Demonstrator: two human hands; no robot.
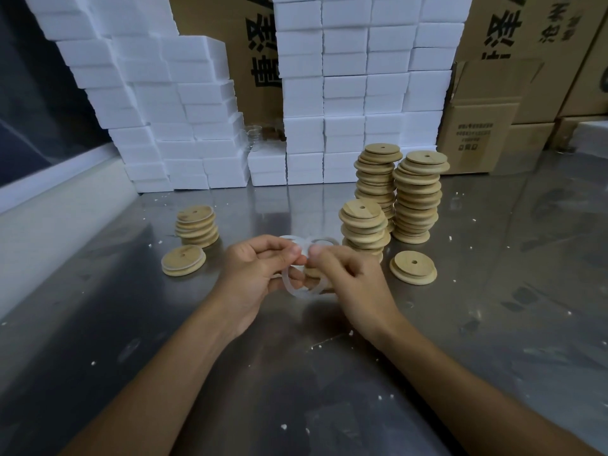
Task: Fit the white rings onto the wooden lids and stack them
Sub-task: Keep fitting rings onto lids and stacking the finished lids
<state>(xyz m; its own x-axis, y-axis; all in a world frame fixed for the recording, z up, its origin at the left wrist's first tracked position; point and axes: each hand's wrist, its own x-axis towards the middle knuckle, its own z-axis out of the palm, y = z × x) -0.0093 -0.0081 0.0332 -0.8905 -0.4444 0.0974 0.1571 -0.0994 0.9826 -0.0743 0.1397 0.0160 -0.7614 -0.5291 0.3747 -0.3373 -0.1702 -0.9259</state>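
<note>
Pinching a cluster of white rings [304, 284] above the steel worktop [493, 291], both hands together at centre.
Left hand [253, 274] and right hand [348, 278] each clenched on the rings; ringed lids [197, 225] stacked left, taller bare wooden lids [416, 195] stacked right.

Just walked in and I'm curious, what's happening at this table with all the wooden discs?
A person is holding a bunch of white rings in both hands, left hand and right hand, apparently separating them. No lid is in hand. Stacks of wooden lids stand on the metal table, with a shorter stack to the left.
</note>
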